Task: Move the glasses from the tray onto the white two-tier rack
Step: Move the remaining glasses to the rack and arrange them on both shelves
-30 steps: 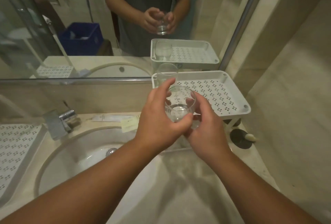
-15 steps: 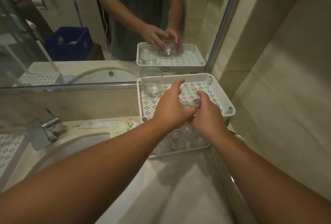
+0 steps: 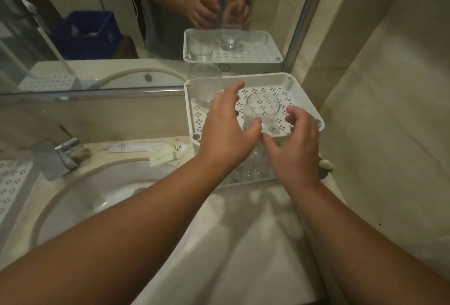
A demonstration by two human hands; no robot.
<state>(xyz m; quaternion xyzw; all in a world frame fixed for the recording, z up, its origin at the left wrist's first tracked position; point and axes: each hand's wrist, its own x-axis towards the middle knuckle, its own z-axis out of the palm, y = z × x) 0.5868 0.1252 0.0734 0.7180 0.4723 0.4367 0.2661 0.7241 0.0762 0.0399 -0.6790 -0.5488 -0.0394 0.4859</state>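
Glass point(image 3: 261, 112) upright on rack point(image 3: 302, 100) top tier, between left hand point(image 3: 226, 129) and right hand point(image 3: 295, 143), fingers released, loosely spread

Bathroom, sink point(image 3: 80, 197), faucet point(image 3: 58, 156), mirror point(image 3: 73, 24)

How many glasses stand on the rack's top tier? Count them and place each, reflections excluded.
2. One glass stands in the far left corner of the top tier; the other glass stands mid-tier between the open left hand and right hand. More glasses below are partly hidden.
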